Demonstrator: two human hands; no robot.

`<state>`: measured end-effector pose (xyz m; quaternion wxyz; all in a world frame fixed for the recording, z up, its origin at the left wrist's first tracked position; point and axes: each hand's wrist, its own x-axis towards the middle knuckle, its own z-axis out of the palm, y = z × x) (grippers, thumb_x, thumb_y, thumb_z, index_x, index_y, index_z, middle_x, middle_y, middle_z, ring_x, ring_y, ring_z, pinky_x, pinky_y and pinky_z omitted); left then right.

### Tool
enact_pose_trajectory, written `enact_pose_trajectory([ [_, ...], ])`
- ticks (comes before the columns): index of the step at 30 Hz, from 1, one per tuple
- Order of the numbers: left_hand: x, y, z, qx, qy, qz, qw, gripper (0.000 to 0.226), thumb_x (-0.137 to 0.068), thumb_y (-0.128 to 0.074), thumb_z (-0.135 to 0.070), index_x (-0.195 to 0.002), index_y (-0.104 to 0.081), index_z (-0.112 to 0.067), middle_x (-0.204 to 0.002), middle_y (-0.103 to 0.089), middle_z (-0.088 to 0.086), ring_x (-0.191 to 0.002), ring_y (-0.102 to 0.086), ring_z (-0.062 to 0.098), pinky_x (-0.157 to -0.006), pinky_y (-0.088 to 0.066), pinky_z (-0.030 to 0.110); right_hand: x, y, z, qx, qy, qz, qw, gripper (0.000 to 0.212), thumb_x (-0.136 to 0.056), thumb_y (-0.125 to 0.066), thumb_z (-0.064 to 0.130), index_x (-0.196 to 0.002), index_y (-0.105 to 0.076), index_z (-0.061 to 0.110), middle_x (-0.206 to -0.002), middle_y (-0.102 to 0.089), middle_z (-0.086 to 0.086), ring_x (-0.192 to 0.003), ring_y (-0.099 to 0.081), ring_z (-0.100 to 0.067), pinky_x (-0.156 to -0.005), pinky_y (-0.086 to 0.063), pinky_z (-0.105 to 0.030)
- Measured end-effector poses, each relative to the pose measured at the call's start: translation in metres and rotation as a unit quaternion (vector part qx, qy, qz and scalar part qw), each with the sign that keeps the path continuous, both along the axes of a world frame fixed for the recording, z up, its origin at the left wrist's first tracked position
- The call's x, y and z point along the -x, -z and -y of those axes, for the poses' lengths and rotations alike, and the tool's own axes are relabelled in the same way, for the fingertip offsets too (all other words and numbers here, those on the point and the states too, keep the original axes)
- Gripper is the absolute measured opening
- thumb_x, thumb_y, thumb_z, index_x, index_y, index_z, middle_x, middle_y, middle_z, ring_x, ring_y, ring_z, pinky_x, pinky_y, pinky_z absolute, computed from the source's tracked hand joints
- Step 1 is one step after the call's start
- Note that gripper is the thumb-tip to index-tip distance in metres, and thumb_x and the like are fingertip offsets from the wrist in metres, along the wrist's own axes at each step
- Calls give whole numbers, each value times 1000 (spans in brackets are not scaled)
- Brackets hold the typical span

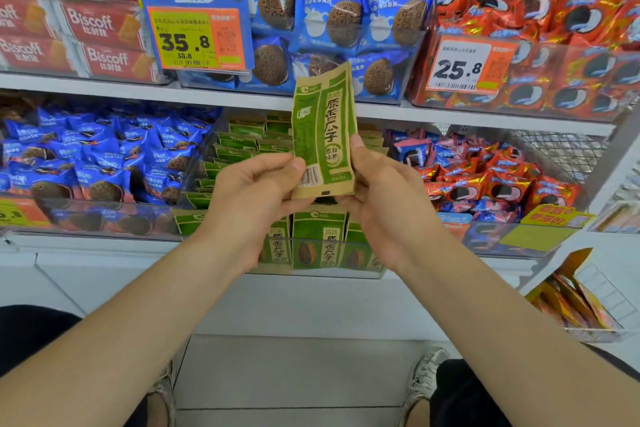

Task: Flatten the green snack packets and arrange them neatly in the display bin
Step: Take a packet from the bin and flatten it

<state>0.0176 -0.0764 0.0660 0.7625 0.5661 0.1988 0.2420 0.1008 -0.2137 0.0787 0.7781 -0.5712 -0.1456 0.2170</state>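
1. Green snack packet [323, 130] is up in the air and upright, lifted above the display bin [318, 272] on the lower shelf.
2. Left hand [256, 198] pinches its lower left edge by the barcode. Right hand [381, 198] clamps the lower right edge, thumb in front.
3. Both grips sit low, so I'd judge the free top could flop or crease while it's being smoothed.
4. Squeeze too hard and the seal might pop!
5. Below, the front row of packets [323, 243] stands upright against the clear wall, so a careless push going in could topple it.
6. Blue biscuit packs [104, 163] and red packs [485, 184] sit just beside, so a loose drop risks the wrong bin.
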Motion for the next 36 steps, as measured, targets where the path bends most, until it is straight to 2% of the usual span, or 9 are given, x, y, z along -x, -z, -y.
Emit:
enact_pose_trajectory([
  [4, 3, 2, 2, -313, -18, 22, 949, 33, -104, -69, -23, -136, -65, -28, -125, -74, -13, -116, -71, 6, -97, -61, 42, -2, 0, 3, 70, 107, 184, 974, 23, -100, -74, 26, -93, -79, 5, -84, -81, -9, -79, -78, -27, -78, -66, -47],
  [7, 9, -4, 14, -245, 106, 35, 963, 38, -103, -67, -32, -141, -63, -31, -132, -72, -13, -126, -66, 6, -105, -57, 42, 0, 0, 3, 93, 117, 280, 948, 18, -97, -78, 22, -84, -79, 10, -75, -78, -3, -70, -74, -21, -70, -63, -40],
  [12, 10, -5, 5, -209, 162, 6, 964, 55, -106, -60, -3, -152, -53, -31, -127, -77, -2, -121, -72, 19, -106, -56, 52, -1, 3, 3, 63, 79, 236, 966, 15, -98, -76, 15, -87, -79, 4, -82, -79, -15, -85, -73, -43, -78, -64, -55],
  [16, 11, -7, -1, -179, 190, 8, 965, 57, -103, -60, 6, -150, -56, -26, -122, -79, 3, -117, -74, 19, -101, -61, 46, 0, 2, 6, 44, 39, 192, 980, 18, -100, -72, 13, -94, -78, -3, -85, -79, -18, -73, -74, -26, -61, -62, -33],
  [19, 12, -10, -4, -170, 200, 11, 965, 57, -101, -61, 10, -146, -60, -25, -124, -78, 4, -117, -74, 22, -101, -60, 46, 1, -1, 8, 42, 5, 184, 982, 20, -102, -68, 13, -100, -79, -4, -89, -79, -19, -76, -75, -26, -63, -63, -32],
  [24, 10, -14, -8, -89, 91, 49, 991, 22, -97, -72, -21, -117, -64, -15, -110, -79, 7, -98, -78, 24, -93, -61, 53, -8, -12, 16, 126, -125, 268, 947, 17, -101, -69, 16, -94, -79, 4, -84, -79, -13, -68, -73, -20, -55, -56, -28],
  [28, 10, -16, -4, -128, 60, 59, 988, 18, -104, -65, -38, -112, -65, -22, -90, -71, 6, -75, -67, 18, -65, -57, 37, -9, -19, 23, 139, -273, 273, 912, 13, -99, -70, 11, -88, -77, 8, -86, -80, -14, -71, -75, -27, -56, -55, -32],
  [33, 8, -9, 6, -286, 41, 75, 954, 21, -107, -57, -42, -113, -62, -22, -90, -70, -6, -80, -70, 12, -68, -56, 30, -10, -13, 12, 135, -89, 270, 949, 30, -100, -73, 26, -81, -72, 3, -76, -76, -16, -66, -73, -28, -62, -60, -44],
  [36, 7, -2, 12, -384, 45, 82, 919, 18, -111, -52, -34, -111, -59, -18, -92, -66, -10, -80, -64, 7, -70, -49, 22, -16, -1, 3, 150, 44, 364, 918, 42, -103, -64, 38, -78, -69, 5, -70, -66, -18, -64, -64, -33, -64, -58, -56],
])
